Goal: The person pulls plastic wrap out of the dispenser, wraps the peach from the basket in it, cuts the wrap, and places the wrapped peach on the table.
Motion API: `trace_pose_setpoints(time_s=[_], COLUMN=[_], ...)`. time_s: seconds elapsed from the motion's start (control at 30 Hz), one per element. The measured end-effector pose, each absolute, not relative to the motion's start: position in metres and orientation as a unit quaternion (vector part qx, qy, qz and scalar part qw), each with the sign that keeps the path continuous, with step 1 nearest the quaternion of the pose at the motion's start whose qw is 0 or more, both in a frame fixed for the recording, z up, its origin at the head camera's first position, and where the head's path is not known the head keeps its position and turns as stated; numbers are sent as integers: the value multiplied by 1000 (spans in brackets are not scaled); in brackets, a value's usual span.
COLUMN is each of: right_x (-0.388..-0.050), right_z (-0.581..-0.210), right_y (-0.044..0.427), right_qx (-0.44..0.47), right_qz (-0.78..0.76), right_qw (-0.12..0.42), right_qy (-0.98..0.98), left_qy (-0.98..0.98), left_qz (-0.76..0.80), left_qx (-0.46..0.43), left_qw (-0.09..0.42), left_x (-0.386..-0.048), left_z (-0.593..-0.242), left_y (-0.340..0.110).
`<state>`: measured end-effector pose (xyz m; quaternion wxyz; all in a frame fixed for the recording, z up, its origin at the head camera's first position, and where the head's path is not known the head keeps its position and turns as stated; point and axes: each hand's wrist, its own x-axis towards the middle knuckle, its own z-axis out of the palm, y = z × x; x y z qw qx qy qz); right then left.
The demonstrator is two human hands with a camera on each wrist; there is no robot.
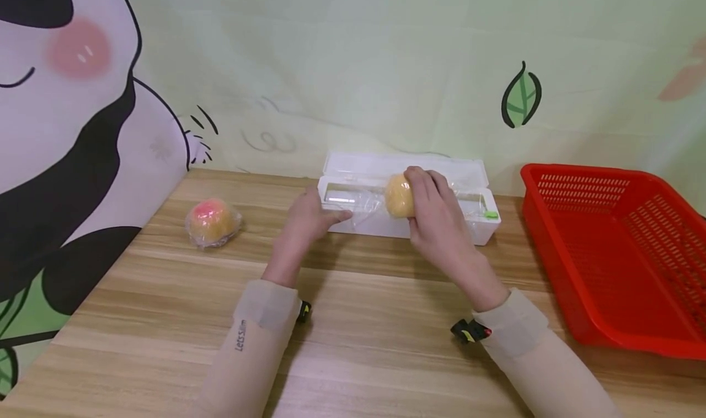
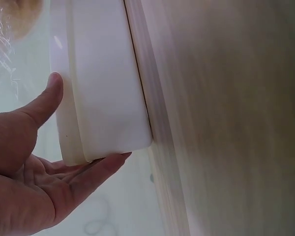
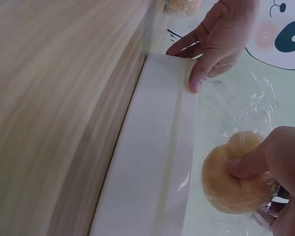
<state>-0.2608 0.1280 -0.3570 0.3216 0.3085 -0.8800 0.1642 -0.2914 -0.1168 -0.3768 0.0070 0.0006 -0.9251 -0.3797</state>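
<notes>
My right hand (image 1: 441, 222) grips a yellow peach (image 1: 398, 197) above the white cling film dispenser (image 1: 380, 224). Its thumb presses into the fruit's side in the right wrist view, and clear film (image 3: 258, 110) clings around the peach and trails off it. The dispenser's lid (image 1: 402, 165) stands raised at the back. At the dispenser's left end, my left hand (image 1: 309, 219) holds the corner, thumb (image 2: 46, 101) on the front upper edge and fingers against the end wall. Apart from both hands, a second peach (image 1: 213, 222), pink on top and wrapped in film, sits on the left.
A red plastic basket (image 1: 557, 265) with slotted walls stands on the right of the wooden table (image 1: 364, 344). On the dispenser's right end is a small green slider (image 1: 491, 214). Behind the table hangs a printed cloth (image 1: 386, 68) with a panda.
</notes>
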Motion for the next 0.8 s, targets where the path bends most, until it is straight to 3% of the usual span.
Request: trace_pose_setpoints(time_s=[0.8], right_x=[-253], right_z=[-332], right_y=[127], right_qx=[309], right_qz=[146], right_qw=[350], right_qy=[-872], left_qy=[-928], left_qz=[-371], left_qx=[7], left_qw=[17], left_x=[-293], left_z=[-378], left_y=[-114])
